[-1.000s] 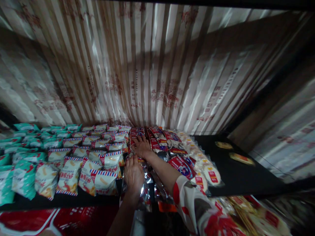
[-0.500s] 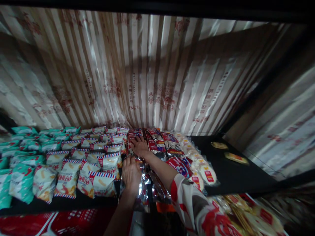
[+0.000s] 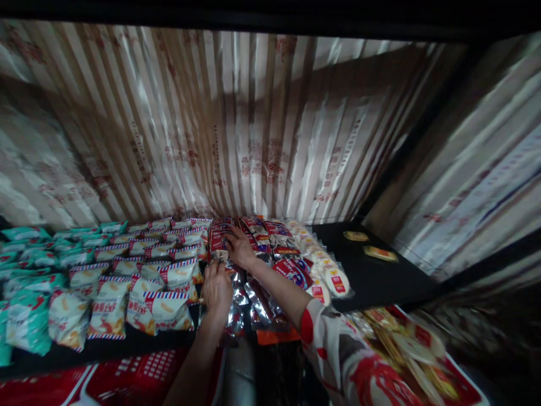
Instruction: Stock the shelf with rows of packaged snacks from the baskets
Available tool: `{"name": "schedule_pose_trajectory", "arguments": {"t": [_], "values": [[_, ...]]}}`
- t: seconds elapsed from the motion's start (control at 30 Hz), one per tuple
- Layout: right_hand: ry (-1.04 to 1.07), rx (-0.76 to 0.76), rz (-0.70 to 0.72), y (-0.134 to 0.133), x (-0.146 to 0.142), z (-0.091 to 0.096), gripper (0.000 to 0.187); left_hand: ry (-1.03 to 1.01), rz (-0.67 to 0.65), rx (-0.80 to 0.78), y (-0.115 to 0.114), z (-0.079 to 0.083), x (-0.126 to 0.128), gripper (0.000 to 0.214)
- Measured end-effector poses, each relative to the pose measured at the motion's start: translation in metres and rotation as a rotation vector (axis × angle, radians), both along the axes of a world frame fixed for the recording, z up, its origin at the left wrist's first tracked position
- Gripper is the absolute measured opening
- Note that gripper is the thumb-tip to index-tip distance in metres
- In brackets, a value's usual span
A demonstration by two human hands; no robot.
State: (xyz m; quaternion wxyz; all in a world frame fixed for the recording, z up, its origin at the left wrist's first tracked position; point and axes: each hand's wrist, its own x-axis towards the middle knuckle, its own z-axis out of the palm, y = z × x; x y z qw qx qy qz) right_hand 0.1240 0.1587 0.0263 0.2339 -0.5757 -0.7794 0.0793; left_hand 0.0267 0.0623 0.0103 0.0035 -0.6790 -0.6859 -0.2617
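Dark red and silver foil snack packets (image 3: pixel 220 234) lie in rows on a black shelf. My right hand (image 3: pixel 240 249) rests on the upper packet of the left row, fingers stretched and slightly apart. Just below and to the left, my left hand (image 3: pixel 217 286) lies over the lower end of that packet, fingers extended forward; its fingertips are partly blurred. Beneath my right forearm is another red packet (image 3: pixel 291 273), tilted among shiny silver ones. My hands and forearm hide part of these rows.
White-and-orange snack bags (image 3: pixel 109 307) and green bags (image 3: pixel 29 321) fill the shelf's left. Clear-wrapped round crackers (image 3: pixel 337 282) line the right, with two flat packs (image 3: pixel 380 254) beyond. Below are a red bag (image 3: pixel 139 369) and loose packaged crackers (image 3: pixel 406 349). Patterned sheeting (image 3: pixel 262 113) covers the back.
The view has shifted, so the shelf appears farther left. Both hands stay on the left row of foil packets, my right hand now slightly lower and nearer its right edge.
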Motion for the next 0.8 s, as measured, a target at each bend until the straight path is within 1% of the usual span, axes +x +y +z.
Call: {"name": "schedule_pose_trajectory", "arguments": {"t": [0.07, 0.13, 0.2, 0.27, 0.37, 0.43, 0.5, 0.57, 0.63, 0.8], "values": [[0.064, 0.023, -0.012, -0.011, 0.017, 0.004, 0.040, -0.013, -0.055, 0.009, -0.006, 0.004, 0.008, 0.033], [0.135, 0.052, -0.029, -0.025, 0.038, 0.008, 0.039, -0.046, -0.140, -0.001, -0.013, 0.008, 0.020, 0.031], [0.190, 0.091, -0.059, -0.040, 0.063, 0.010, 0.038, -0.077, -0.259, -0.019, -0.020, 0.012, 0.034, 0.029], [0.217, 0.126, -0.119, -0.055, 0.092, 0.009, 0.037, -0.090, -0.379, -0.040, -0.028, 0.014, 0.050, 0.030], [0.223, 0.120, -0.265, -0.075, 0.136, 0.002, 0.037, -0.055, -0.499, -0.115, -0.038, 0.015, 0.070, 0.039], [0.204, 0.092, -0.330, -0.087, 0.161, -0.006, 0.036, -0.008, -0.550, -0.174, -0.044, 0.013, 0.081, 0.049], [0.183, 0.079, -0.360, -0.098, 0.180, -0.014, 0.036, 0.035, -0.577, -0.208, -0.049, 0.011, 0.088, 0.058], [0.187, 0.085, -0.374, -0.109, 0.192, -0.020, 0.035, 0.072, -0.571, -0.224, -0.053, 0.007, 0.093, 0.064], [0.221, 0.106, -0.380, -0.119, 0.197, -0.024, 0.035, 0.104, -0.544, -0.222, -0.056, 0.004, 0.096, 0.064], [0.300, 0.162, -0.360, -0.137, 0.190, -0.025, 0.034, 0.148, -0.523, -0.157, -0.060, -0.004, 0.097, 0.055]]}}
